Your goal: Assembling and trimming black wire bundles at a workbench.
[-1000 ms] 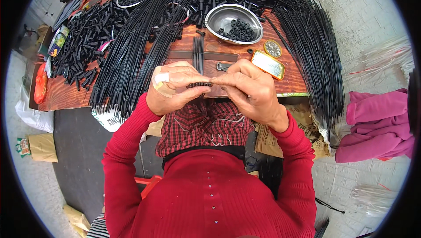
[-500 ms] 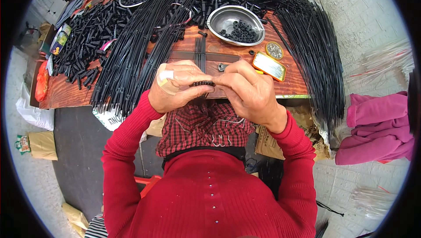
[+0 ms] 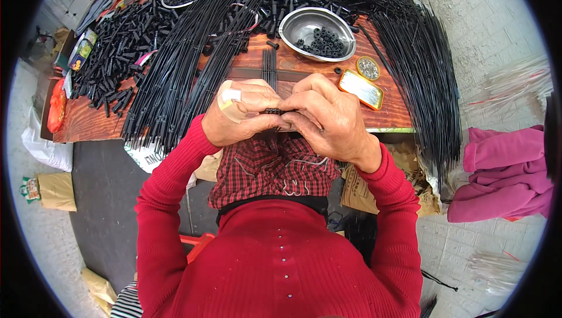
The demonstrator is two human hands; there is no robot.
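Together, nearly fingertip to fingertip, both hands sit above the near edge of the wooden table (image 3: pixel 389 114). The left hand (image 3: pixel 243 110), with a white dressing (image 3: pixel 230 95) on its back, clamps a row of thin black rods (image 3: pixel 273 111) flat between thumb and fingers, their shafts stretching away over the wood. At the row's right end are the right hand's (image 3: pixel 331 118) thumb and forefinger; whether they grip anything there, I cannot tell. Just beyond lies a dark flat strip (image 3: pixel 293 75). To the right stand a yellow tin (image 3: pixel 361 89) of slender pale pieces, a round tin (image 3: pixel 367 68) of silvery bits, and, farther back, a metal bowl (image 3: pixel 294 27) with black rings (image 3: pixel 322 44) inside. One sheaf of long rods (image 3: pixel 175 78) runs to the near edge on the left, another sheaf (image 3: pixel 421 78) overhangs the right edge. Short black tubes (image 3: pixel 120 48) heap toward the left edge, a red bag (image 3: pixel 57 107) at the near left corner.
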